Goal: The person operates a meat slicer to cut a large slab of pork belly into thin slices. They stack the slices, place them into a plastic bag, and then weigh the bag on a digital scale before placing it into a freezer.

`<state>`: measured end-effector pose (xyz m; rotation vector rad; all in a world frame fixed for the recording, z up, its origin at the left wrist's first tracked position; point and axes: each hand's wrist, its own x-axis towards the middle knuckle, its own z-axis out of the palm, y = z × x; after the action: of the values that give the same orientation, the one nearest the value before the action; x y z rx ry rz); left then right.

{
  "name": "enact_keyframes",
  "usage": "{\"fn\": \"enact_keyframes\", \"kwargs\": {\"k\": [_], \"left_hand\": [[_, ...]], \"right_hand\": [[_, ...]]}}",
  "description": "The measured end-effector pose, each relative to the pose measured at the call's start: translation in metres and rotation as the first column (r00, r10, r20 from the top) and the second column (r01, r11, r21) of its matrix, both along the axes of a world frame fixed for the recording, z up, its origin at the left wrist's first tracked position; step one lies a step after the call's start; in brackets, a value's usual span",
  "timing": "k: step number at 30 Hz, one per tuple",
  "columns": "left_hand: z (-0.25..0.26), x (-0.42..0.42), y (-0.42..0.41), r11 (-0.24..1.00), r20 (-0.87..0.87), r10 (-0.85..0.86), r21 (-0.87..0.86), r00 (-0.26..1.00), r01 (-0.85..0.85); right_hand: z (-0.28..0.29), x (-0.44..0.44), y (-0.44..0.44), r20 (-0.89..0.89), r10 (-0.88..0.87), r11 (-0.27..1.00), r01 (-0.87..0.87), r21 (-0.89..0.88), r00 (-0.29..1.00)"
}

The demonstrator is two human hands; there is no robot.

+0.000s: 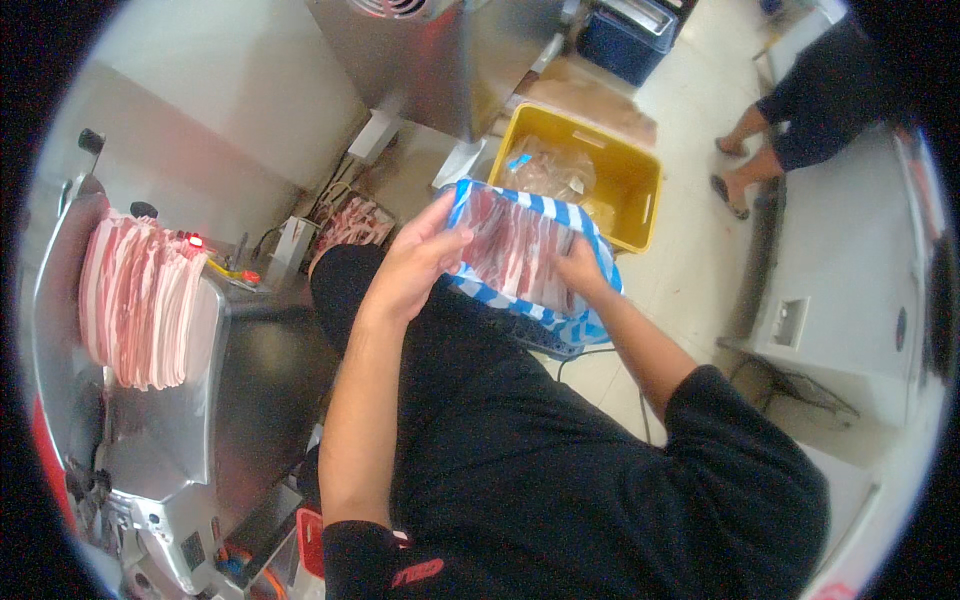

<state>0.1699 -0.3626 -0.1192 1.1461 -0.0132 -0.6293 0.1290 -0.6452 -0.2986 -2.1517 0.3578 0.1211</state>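
Note:
A blue-and-white striped plastic bag point(559, 208) lies spread open above my lap. Inside it is a row of thin raw meat slices point(517, 247), pink with white fat, likely pork belly. My left hand point(427, 251) grips the bag's left rim, thumb on top at the left end of the slices. Reaching in over the bag's right rim, my right hand point(581, 262) touches the right end of the slices; most of its fingers are hidden. To my left, a thick stack of sliced meat point(142, 300) rests on the metal tray point(157, 442) of what appears to be a slicing machine.
Beyond the bag, a yellow plastic crate point(637, 172) on the floor holds clear plastic bags point(547, 169). More sliced meat point(356, 221) sits low beyond my knee. A person point(817, 97) stands at upper right, near a white cabinet point(840, 247). A dark cable point(643, 412) crosses the floor.

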Motion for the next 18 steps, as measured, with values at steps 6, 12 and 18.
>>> {"fn": "enact_keyframes", "kwargs": {"k": [6,12,18], "left_hand": [[-0.003,0.001,0.005,1.0,0.006,-0.008,0.018,1.0,0.008],[-0.003,0.002,0.001,0.993,0.065,-0.011,0.115,0.998,0.004],[0.0,0.001,0.001,0.979,0.108,-0.027,0.205,0.994,0.004]], "right_hand": [[0.003,-0.006,-0.015,-0.085,0.259,0.941,-0.271,-0.202,0.962],[0.063,0.004,0.005,-0.465,0.481,0.267,-0.63,-0.729,0.743],[0.057,0.03,0.066,-0.332,0.181,0.84,-0.321,-0.437,0.926]]}}
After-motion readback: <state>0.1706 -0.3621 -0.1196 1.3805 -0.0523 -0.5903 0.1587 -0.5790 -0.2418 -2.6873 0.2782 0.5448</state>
